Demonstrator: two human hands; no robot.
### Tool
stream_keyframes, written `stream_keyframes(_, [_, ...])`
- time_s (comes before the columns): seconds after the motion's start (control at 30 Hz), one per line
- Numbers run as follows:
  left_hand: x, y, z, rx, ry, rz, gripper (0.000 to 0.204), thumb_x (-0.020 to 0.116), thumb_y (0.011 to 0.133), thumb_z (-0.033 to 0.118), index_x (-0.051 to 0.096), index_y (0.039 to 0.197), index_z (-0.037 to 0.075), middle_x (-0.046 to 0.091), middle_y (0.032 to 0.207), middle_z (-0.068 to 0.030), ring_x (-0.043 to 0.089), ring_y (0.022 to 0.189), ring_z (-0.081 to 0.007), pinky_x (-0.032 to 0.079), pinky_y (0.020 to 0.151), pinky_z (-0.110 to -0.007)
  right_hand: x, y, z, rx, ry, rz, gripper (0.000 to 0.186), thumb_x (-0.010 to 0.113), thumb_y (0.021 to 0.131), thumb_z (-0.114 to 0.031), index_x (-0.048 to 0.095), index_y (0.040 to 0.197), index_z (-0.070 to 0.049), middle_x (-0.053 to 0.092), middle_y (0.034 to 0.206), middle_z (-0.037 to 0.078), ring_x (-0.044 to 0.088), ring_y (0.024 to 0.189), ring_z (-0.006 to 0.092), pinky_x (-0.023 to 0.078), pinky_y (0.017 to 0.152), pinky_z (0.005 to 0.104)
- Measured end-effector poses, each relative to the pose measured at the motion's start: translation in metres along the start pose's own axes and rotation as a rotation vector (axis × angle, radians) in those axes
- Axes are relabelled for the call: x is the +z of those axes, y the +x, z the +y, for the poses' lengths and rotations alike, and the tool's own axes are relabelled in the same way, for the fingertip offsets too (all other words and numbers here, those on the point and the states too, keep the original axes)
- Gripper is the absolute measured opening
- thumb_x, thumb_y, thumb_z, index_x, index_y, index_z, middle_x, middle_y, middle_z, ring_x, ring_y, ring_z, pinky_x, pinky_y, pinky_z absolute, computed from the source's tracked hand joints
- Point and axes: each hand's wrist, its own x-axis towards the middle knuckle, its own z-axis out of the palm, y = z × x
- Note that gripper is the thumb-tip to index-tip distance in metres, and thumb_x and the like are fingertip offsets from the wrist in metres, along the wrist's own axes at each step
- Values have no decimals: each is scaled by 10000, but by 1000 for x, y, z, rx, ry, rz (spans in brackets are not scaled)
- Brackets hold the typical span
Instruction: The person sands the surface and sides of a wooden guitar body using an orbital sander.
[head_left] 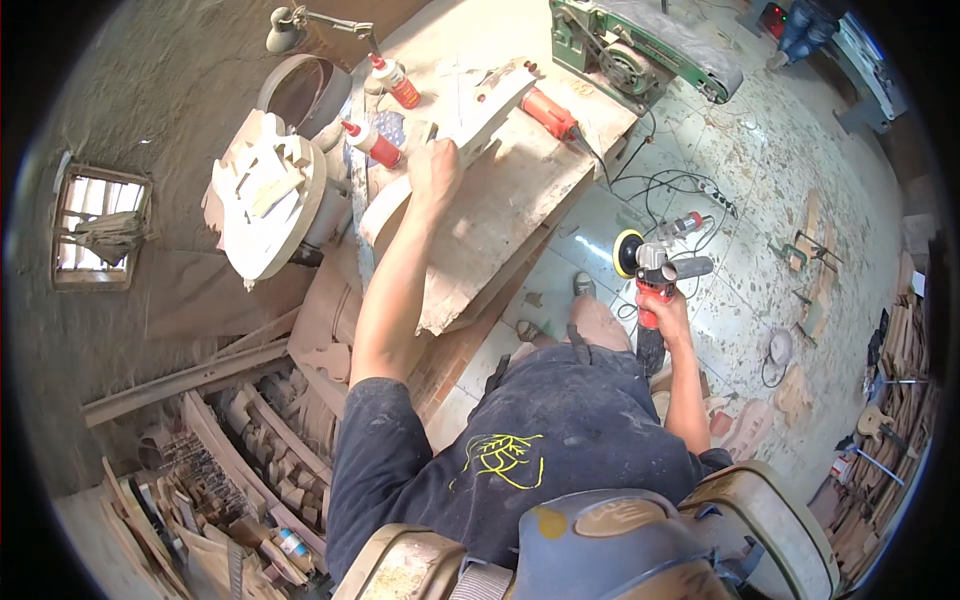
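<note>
My left hand (436, 170) is closed on a long pale wooden piece (490, 118) lying across the workbench (505, 215), with a curved end near my wrist. My right hand (664, 312) grips a red and silver power polisher (655, 280) with a round yellow-rimmed pad (627, 254), held off the bench's right side over the floor. Beside my left hand stand two white glue bottles with red caps and labels (378, 148). An orange power tool (548, 115) with a cord lies at the far end of the bench.
A green belt sander (620, 70) stands beyond the bench. Pale wood cutouts (262, 190) sit on a round stand at left. Scrap wood (230, 450) fills the lower left; more lines the right wall. Cords (680, 180) cross the floor. Another person's legs (805, 30) show at back right.
</note>
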Motion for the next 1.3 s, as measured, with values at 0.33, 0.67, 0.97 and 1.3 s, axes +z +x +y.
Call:
stream_keyframes(0.33, [18,55,26,-93,-97,-7,161,710,795,140,718,812,-19,716,776,-246,733,732,-386,581,679,-482,-31,32,-14,55,-33,-48,463,836,742,-175,676,1140,1,716,1010,79,668,860,156,541,761,313])
stream_keyframes(0.67, [12,75,2,-328,-223,-135,350,795,828,331,745,1024,46,743,864,-210,729,824,-383,557,751,-482,-50,101,-49,120,-105,-204,467,813,743,-187,668,1140,11,689,972,66,648,815,154,535,722,313])
stream_keyframes(0.97, [1,95,-17,-299,9,-403,513,808,804,480,773,983,0,745,813,-198,739,805,-359,567,771,-462,-60,137,-51,125,-67,-279,413,795,794,-176,657,1141,0,677,938,53,648,792,140,533,687,293])
stream_keyframes(1.3, [10,93,-51,-258,13,-681,642,833,710,492,748,1089,-19,731,1050,-270,720,999,-384,566,891,-464,-111,143,3,239,612,-227,462,404,1038,-395,577,1281,-41,700,1082,118,702,898,237,603,804,413])
